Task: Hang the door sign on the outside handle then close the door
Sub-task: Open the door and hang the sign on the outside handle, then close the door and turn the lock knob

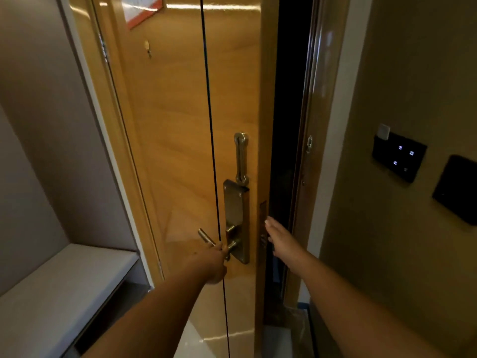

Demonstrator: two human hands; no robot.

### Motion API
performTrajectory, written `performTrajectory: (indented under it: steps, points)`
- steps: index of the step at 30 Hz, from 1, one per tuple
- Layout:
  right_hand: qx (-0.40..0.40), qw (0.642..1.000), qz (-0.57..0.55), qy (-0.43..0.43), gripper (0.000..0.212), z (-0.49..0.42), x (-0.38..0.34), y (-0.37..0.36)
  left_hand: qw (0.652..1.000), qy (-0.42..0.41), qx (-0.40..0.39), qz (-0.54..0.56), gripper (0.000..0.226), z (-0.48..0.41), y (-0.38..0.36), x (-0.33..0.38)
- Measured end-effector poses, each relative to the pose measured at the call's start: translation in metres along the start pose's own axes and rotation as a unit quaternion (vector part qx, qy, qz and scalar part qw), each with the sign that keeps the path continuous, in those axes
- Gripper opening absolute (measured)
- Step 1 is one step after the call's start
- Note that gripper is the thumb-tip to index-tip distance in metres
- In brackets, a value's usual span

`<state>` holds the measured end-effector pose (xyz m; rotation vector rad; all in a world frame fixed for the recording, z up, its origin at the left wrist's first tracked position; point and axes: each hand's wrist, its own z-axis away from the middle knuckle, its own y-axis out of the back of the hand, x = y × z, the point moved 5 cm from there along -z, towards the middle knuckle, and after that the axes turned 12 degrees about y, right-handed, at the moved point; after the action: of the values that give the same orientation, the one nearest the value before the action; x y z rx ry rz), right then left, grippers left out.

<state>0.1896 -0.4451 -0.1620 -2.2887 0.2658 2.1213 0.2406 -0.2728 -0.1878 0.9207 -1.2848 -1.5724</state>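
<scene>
At the edge of a glossy honey-coloured wooden door (175, 140), standing ajar with a dark gap (286, 125) between it and the brown frame (307, 161), two bare forearms reach forward. The left hand (213, 264) is wrapped round the brushed-metal lever handle (206, 237) on the inside face of the door — fingers curled over the bar close to where it meets the tall steel lock plate (236, 215). The right hand (280, 239) lies against the door's narrow edge, just beside the latch recess, with the thumb up and the fingers reaching round toward the far side; whether it is grasping anything there I cannot tell, since the fingertips are hidden behind the edge. The door sign cannot be made out on either hand, and the outside handle is out of sight behind the door.

Above the lock plate a metal swing-bar guard (241, 158) hangs upright. A thin black cord (210, 125) runs down the middle of the view (close to the camera, by the look of it). High on the door is a red-bordered notice (144, 9), with a small peephole cover (147, 46) below it. On the olive wall to the right sit a black touch-switch panel (398, 156) with small lit icons and a second plain black square panel (456, 189). At lower left is a pale grey padded bench surface (51, 293).
</scene>
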Motion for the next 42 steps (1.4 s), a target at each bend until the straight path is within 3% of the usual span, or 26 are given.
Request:
performTrajectory:
  steps: [9, 15, 18, 21, 26, 31, 36, 42]
  points:
    - [0.042, 0.998, 0.050, -0.010, 0.062, -0.036, 0.026, 0.072, 0.998, -0.007, -0.030, -0.048, 0.063, -0.092, 0.010, 0.070]
    - [0.047, 0.994, 0.101, -0.020, 0.065, -0.107, 0.049, 0.099, 0.992, -0.108, -0.056, 0.021, 0.044, -0.166, 0.034, 0.106]
    - [0.103, 0.990, 0.100, -0.009, 0.047, -0.151, 0.055, 0.122, 0.986, -0.147, -0.058, 0.061, 0.029, -0.210, 0.046, 0.112]
    - [0.174, 0.979, 0.109, 0.001, 0.034, -0.189, 0.065, 0.145, 0.990, -0.138, -0.022, 0.023, 0.029, -0.258, 0.053, 0.115]
    - [0.231, 0.964, 0.132, 0.005, 0.057, -0.237, 0.079, 0.168, 0.982, -0.177, -0.051, -0.050, 0.032, -0.332, 0.052, 0.149]
    - [0.225, 0.960, 0.158, -0.055, 0.076, -0.260, 0.108, 0.198, 0.985, -0.168, -0.021, -0.033, 0.026, -0.388, 0.049, 0.178]
    - [0.200, 0.966, 0.125, -0.100, 0.071, -0.288, 0.143, 0.223, 0.990, -0.138, -0.026, -0.008, 0.044, -0.441, 0.051, 0.191]
    - [0.143, 0.975, 0.138, -0.102, 0.071, -0.322, 0.144, 0.238, 0.990, -0.102, -0.040, 0.092, 0.042, -0.484, 0.040, 0.199]
